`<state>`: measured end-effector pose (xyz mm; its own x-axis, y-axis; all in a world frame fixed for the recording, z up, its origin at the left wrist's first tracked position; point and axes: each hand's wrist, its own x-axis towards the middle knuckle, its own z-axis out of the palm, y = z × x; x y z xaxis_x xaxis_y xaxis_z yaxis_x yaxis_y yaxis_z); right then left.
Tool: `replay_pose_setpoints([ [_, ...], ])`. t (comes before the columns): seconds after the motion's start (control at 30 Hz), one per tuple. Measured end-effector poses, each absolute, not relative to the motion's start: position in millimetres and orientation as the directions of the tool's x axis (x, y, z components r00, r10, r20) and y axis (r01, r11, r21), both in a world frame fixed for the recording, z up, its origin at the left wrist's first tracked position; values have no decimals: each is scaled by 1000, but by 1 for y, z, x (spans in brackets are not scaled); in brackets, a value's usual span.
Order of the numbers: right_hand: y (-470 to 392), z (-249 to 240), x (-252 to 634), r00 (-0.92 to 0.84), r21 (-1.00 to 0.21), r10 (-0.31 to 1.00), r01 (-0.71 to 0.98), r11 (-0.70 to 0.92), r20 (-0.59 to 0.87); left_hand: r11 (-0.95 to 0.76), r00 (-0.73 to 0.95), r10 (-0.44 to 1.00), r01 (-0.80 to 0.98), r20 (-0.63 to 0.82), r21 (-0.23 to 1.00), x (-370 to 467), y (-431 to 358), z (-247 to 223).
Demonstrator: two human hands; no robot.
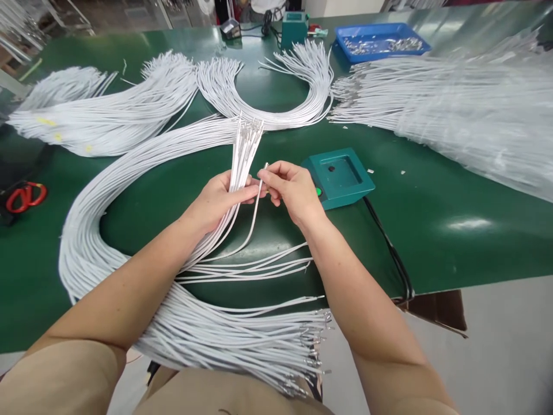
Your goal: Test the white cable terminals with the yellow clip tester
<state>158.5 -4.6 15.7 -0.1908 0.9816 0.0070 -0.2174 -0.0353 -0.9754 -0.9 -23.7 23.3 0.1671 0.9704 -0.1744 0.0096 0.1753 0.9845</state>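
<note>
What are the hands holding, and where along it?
The left hand grips a bundle of white wires just below its tips; the right hand pinches one wire near its end.

Bench point(432, 242) top green and glossy, with a bright light reflection point(470, 223) near its right side. Floor point(510, 334) pale grey, smooth, visible at lower right. Metal racking point(26, 43) at upper left; white block-like surface point(352, 7) beyond the far edge.

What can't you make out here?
All in the head view:
Left hand: some fingers hidden behind the held wires.
Single wire in the right hand: tip too small to make out.
Pieces in the blue tray: too small to identify.
Plastic-covered bundle: cut off by the right edge.
</note>
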Motion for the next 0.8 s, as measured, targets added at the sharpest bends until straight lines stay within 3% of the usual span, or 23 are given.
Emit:
replay_pose_setpoints([
  [0.3, -6, 14, 154, -217, -999, 976, -39, 9, 17, 86, 28, 996, 103, -90, 991, 0, -21, 20],
  [0.57, -2, 14, 155, -61, -969, 998, -244, -34, -20, 44, 20, 999, 174, -48, 984, -1, -23, 20],
  [0.8, -6, 14, 154, -182, -993, 982, -97, -73, -54, 27, -16, 1000, 242, -24, 970, -1, -23, 18],
])
